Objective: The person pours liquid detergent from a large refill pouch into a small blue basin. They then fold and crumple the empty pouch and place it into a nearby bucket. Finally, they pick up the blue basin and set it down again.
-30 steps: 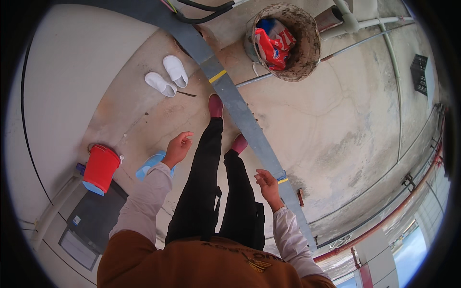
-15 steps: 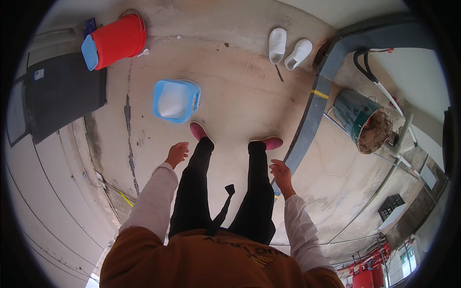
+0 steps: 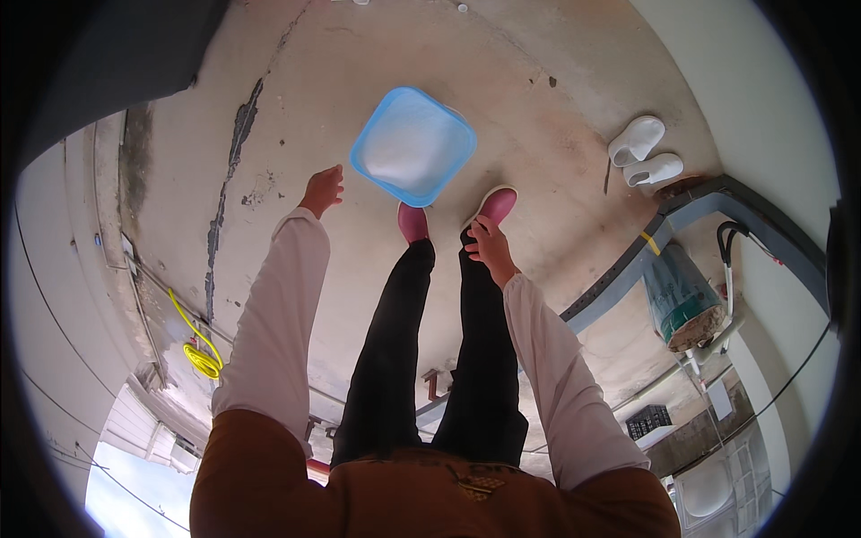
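A light-blue square bucket (image 3: pixel 461 143) stands on the floor just in front of my feet. White powder-like material (image 3: pixel 404 148) fills much of what I can see inside it. My left hand (image 3: pixel 324 190) hangs in the air left of the bucket, empty, its fingers loosely bent and apart. Over my right leg, near the right shoe (image 3: pixel 498 205), my right hand (image 3: pixel 491 249) is also empty, with loosely curled fingers. Neither hand touches the bucket. The left shoe (image 3: pixel 413 221) is close to the bucket's near corner.
A dark grey raised beam (image 3: pixel 619 274) runs along my right. Beyond it stands a green drum (image 3: pixel 682 296). White shoes (image 3: pixel 644 148) lie at the far right. A coiled yellow hose (image 3: pixel 203 360) is at the left, and a dark panel (image 3: pixel 117 63) at the far left.
I have come closer to the bucket and turned, so it appears larger and nearer my feet. Both hands have moved forward. The red bucket at the far left has left the view.
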A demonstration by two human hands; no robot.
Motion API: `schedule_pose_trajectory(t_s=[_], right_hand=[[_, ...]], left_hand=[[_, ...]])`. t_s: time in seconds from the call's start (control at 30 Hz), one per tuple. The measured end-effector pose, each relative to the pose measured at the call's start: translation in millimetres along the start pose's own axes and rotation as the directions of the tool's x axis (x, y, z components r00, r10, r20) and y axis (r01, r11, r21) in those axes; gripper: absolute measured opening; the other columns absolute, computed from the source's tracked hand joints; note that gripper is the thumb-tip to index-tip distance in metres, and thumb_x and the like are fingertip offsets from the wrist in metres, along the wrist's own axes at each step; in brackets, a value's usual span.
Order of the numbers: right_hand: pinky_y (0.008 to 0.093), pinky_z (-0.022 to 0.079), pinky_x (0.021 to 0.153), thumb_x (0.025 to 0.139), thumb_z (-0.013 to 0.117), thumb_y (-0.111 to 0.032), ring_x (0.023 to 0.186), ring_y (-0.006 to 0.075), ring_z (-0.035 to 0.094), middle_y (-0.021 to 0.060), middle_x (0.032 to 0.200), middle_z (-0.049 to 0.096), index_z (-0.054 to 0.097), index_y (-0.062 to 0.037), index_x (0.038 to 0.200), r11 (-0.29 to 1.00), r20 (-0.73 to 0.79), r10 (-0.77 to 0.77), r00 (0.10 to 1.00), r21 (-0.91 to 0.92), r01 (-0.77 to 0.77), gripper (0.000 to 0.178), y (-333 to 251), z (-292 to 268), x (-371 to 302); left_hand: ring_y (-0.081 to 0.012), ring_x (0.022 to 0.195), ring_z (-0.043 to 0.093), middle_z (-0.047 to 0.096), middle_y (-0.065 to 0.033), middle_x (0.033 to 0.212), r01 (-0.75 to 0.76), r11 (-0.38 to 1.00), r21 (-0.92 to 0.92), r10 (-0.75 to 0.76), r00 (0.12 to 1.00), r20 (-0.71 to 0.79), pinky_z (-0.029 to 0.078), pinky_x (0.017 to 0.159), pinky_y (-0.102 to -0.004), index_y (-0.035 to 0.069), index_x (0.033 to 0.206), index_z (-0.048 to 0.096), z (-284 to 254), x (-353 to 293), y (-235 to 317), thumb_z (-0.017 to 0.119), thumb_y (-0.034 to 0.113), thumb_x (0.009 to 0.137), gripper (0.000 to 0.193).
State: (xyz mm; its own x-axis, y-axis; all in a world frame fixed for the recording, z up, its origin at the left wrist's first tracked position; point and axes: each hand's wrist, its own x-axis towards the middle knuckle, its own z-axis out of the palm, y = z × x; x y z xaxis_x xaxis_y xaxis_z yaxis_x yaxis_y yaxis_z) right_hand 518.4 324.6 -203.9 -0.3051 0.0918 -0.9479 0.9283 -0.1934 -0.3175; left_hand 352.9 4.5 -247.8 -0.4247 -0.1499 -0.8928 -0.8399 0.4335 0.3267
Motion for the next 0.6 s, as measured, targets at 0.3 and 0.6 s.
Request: schedule_pose_trajectory(t_s=[0.3, 0.6], right_hand=[[0.0400, 0.044, 0.086, 0.082, 0.059, -0.024, 0.097, 0.0214, 0.053, 0.0063, 0.117, 0.047, 0.024, -0.0104, 0.137, 0.997, 0.108, 0.075, 0.991, -0.032, -0.072, 0.066, -20, 71, 121], [0.0396, 0.050, 0.079, 0.078, 0.053, -0.012, 0.090, 0.0211, 0.056, 0.0089, 0.104, 0.054, 0.043, 0.0008, 0.117, 0.982, 0.140, 0.074, 0.987, 0.164, -0.097, 0.042, -54, 22, 150]], left_hand=[[-0.0258, 0.113, 0.051, 0.058, -0.0146, 0.119, -0.280, 0.952, 0.121, 0.275, 0.960, 0.057, 0.037, 0.097, -0.0323, 0.004, 0.124, 0.051, 36, 106, 10, 0.040, 0.050, 0.092, 0.057], [-0.0192, 0.118, 0.046, 0.052, -0.0086, 0.127, -0.116, 0.987, 0.109, 0.101, 0.986, 0.133, 0.032, 0.100, -0.0303, 0.002, 0.128, 0.049, 55, 78, 86, 0.042, 0.056, 0.089, 0.067]])
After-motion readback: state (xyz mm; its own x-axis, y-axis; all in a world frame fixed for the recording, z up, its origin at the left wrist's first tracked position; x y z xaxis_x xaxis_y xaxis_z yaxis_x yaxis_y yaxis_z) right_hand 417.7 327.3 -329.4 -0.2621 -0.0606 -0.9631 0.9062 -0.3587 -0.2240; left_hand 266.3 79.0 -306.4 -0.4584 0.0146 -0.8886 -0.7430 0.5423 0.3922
